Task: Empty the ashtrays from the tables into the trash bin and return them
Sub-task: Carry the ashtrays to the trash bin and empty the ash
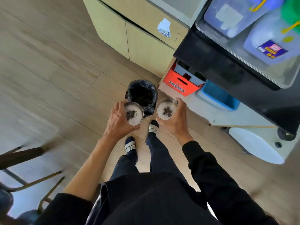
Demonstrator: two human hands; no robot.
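Observation:
I hold two round metal ashtrays, one in each hand, both level and each with a dark heap of ash in the middle. My left hand point(117, 120) grips the left ashtray point(135, 118) by its rim. My right hand point(176, 120) grips the right ashtray point(164, 106) from its right side. Just beyond and between them stands the small trash bin point(142, 95) lined with a black bag, open on the wooden floor. The left ashtray overlaps the bin's near left edge in the view.
A red crate point(180, 83) and a blue bin point(217, 96) sit under a black counter point(215, 65) at the right. A pale wooden cabinet point(138, 38) stands behind the trash bin. Chair legs point(32, 184) are at the lower left. My feet point(141, 137) stand close to the bin.

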